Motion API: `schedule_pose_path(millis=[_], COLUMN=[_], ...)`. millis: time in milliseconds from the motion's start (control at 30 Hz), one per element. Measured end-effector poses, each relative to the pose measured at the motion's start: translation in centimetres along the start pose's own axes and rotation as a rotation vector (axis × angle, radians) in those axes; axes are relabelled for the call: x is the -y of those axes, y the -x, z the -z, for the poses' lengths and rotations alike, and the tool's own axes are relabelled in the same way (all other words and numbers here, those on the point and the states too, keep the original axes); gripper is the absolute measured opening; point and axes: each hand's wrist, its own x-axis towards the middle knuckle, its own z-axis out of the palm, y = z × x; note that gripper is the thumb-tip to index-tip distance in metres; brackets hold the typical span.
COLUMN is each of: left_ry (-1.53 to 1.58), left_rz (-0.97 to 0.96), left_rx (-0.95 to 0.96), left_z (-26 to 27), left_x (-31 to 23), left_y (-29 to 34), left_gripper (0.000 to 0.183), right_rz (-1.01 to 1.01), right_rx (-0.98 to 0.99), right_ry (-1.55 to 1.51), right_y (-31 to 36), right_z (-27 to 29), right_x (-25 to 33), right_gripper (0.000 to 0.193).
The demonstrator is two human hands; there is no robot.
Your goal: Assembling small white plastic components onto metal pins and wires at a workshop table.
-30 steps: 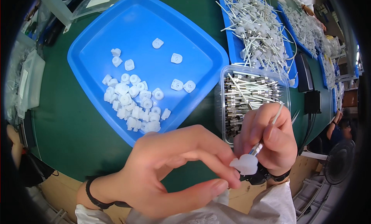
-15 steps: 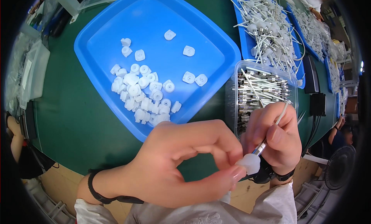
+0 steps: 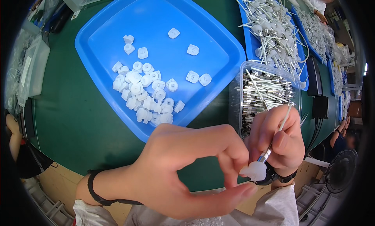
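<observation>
My right hand (image 3: 279,138) pinches a thin white rod (image 3: 284,118) with a shiny metal sleeve, between thumb and fingers. On the rod's lower end sits a white plastic cap (image 3: 256,171), tilted down toward me. My left hand (image 3: 183,163) is open around the cap's left side. Its thumb lies apart below the cap, while its other fingertips are at the cap's edge; whether they touch it I cannot tell. Beyond my left hand, a blue tray (image 3: 95,29) holds a heap of similar white caps (image 3: 146,79), with several lying singly.
A clear plastic box (image 3: 235,97) of metal-sleeved rods stands right behind my right hand. Farther back, another blue tray (image 3: 250,42) is piled with capped rods (image 3: 271,29). The green table (image 3: 58,132) lies underneath. A clear bin (image 3: 35,70) is at left, a fan (image 3: 341,173) at right.
My left thumb has come away from the cap and dropped below it, opening the pinch. The cap now shows more fully on the rod, which my right hand still holds.
</observation>
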Motion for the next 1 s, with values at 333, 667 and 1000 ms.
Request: schedule_pose_path(millis=[333,667,1000], left_ry=[-0.072,-0.156,-0.078], left_rz=[-0.114,-0.099,-0.034], left_rx=[-0.116,-0.090,0.029], left_z=[-0.4,-0.1,0.5], left_x=[0.9,1.0,0.3], left_y=[-0.1,0.0,0.0], left_gripper=[0.016,0.015,0.013], right_rz=[0.032,-0.045,-0.030], right_rx=[0.035,0.026,0.015], right_ry=[0.024,0.047,0.037], right_y=[0.0,-0.1,-0.1], right_z=[0.0,-0.2,0.0], right_x=[-0.1,0.0,-0.2], right_gripper=[0.008,0.009,0.009])
